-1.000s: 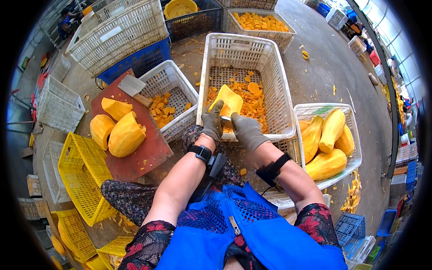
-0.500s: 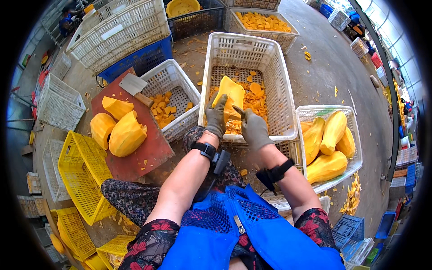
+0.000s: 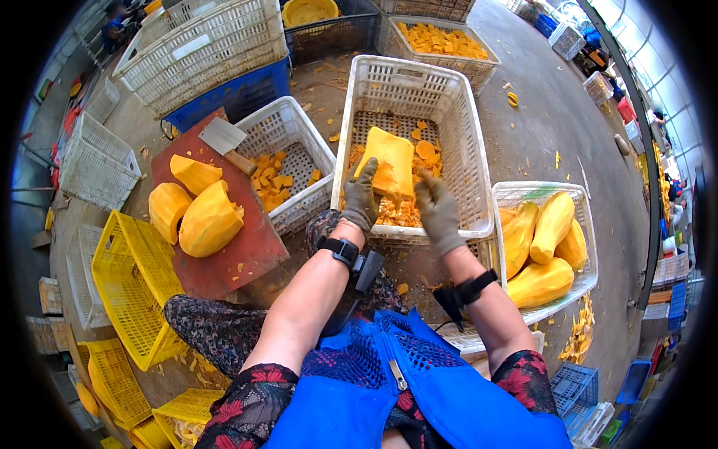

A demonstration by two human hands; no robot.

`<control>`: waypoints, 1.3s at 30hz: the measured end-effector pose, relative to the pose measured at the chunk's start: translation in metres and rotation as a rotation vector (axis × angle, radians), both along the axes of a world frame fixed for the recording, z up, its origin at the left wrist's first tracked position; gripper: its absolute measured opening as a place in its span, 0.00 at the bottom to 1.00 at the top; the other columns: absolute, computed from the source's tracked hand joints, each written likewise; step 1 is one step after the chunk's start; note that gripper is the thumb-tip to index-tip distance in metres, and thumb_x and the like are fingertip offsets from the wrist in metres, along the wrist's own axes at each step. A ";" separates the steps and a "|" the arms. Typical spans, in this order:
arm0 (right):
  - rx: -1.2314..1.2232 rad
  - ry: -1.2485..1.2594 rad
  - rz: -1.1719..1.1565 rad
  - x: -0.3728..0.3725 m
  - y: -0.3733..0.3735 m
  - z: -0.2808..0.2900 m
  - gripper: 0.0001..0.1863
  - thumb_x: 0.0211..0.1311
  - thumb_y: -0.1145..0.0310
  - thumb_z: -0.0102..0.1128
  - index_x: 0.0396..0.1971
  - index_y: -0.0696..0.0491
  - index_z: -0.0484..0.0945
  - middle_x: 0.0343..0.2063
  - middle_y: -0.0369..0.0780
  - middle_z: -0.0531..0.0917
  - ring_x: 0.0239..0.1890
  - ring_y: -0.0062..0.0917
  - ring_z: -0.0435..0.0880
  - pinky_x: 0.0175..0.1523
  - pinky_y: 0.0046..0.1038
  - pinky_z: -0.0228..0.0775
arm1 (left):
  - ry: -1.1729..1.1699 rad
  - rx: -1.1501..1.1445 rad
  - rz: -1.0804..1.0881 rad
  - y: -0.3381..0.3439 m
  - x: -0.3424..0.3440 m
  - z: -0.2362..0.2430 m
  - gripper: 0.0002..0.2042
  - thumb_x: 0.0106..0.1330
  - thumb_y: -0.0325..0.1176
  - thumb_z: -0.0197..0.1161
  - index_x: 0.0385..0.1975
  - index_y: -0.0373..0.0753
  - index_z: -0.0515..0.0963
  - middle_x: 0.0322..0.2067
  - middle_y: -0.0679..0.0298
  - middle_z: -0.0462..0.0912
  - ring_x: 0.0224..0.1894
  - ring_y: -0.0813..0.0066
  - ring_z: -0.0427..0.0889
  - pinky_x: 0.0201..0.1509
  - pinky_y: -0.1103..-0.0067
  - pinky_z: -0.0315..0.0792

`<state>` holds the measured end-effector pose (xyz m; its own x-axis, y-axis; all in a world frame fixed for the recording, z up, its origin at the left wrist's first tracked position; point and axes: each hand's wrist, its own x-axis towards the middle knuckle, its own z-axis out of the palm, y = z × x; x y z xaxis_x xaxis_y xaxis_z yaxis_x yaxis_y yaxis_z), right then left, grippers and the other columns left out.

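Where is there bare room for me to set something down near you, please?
The floor right of the large white crate, beyond the squash crate, is mostly bare; so is the red board's near end, this side of the cut squash pieces. Crowded: the large crate's near half, with scraps, left hand, right hand and held squash piece.

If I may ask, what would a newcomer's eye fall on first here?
Probably the pumpkin piece in the gloved left hand, over the white crate of scraps, mid-picture. Next might come the cleaver and three chunks on the red board at left, then the long pumpkins in the basket at right.
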<state>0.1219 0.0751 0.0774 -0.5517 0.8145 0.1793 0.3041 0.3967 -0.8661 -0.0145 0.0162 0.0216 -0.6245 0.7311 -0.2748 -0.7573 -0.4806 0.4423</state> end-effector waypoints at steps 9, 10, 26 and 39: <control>-0.360 0.105 0.182 -0.027 0.041 -0.007 0.25 0.57 0.69 0.64 0.54 0.60 0.71 0.39 0.38 0.81 0.38 0.18 0.77 0.45 0.20 0.70 | 0.408 -0.143 -0.052 0.001 0.003 -0.004 0.19 0.59 0.32 0.64 0.50 0.33 0.72 0.41 0.62 0.80 0.39 0.74 0.81 0.41 0.78 0.79; -0.345 0.182 0.199 -0.026 0.043 -0.006 0.23 0.57 0.69 0.63 0.53 0.60 0.72 0.39 0.37 0.81 0.37 0.17 0.77 0.43 0.20 0.71 | 0.381 -0.216 -0.109 0.000 0.005 0.005 0.19 0.58 0.31 0.65 0.49 0.33 0.73 0.41 0.63 0.80 0.38 0.73 0.81 0.39 0.77 0.80; -0.434 0.352 0.466 -0.121 -0.120 0.039 0.14 0.62 0.76 0.48 0.48 0.58 0.74 0.27 0.35 0.81 0.17 0.08 0.65 0.21 0.12 0.56 | 1.340 -1.000 0.849 -0.242 -0.256 0.082 0.17 0.61 0.33 0.63 0.46 0.32 0.74 0.36 0.61 0.82 0.34 0.78 0.80 0.37 0.81 0.74; -0.458 0.106 0.592 -0.175 -0.172 0.000 0.13 0.59 0.78 0.52 0.44 0.60 0.74 0.30 0.39 0.81 0.31 0.17 0.79 0.37 0.20 0.71 | 1.543 -2.129 -0.250 -0.319 -0.409 0.002 0.21 0.57 0.31 0.55 0.54 0.48 0.70 0.56 0.59 0.69 0.60 0.64 0.66 0.60 0.61 0.62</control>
<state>-0.0527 -0.0973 0.0775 -0.9191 0.3929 -0.0297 0.0583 0.0611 -0.9964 -0.4236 -0.3029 0.0238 -0.9433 0.3298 -0.0365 0.3312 0.9426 -0.0416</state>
